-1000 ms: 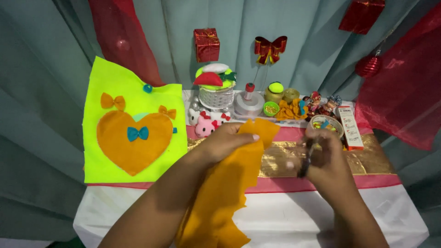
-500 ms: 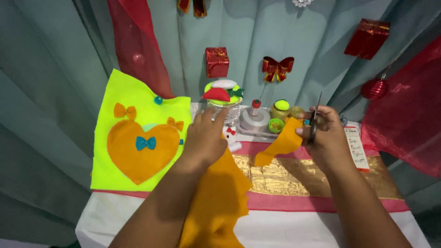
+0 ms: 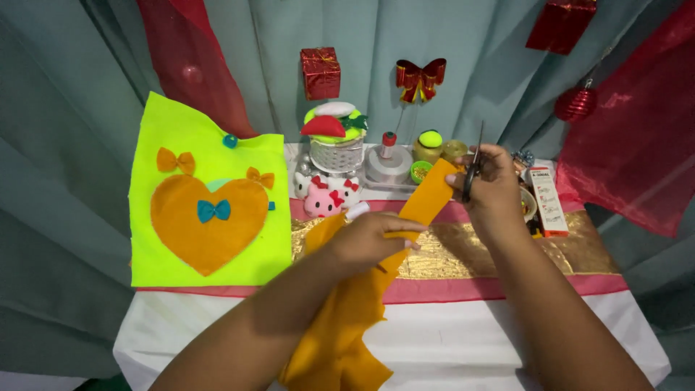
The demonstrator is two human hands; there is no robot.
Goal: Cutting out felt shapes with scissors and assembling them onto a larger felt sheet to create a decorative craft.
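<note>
Overhead, scissors [image 3: 474, 163] (shut) beside felt [image 3: 427, 199]

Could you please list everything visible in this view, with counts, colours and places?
orange felt piece: one, orange, draped over the table's front edge, upper strip raised between the hands
scissors: one pair, dark, in the right hand
yellow-green felt panel: one, with an orange heart and small bows, standing at the table's left
table: one, white cloth with gold and pink bands
pink and white plush toys: a cluster, back of the table
white basket: one, with red, green and white items on top
small box: one, white and red, right side
red gift boxes: two, on the curtain
red bow: one, on the curtain
left hand: pressing the felt
right hand: holding the scissors
</note>
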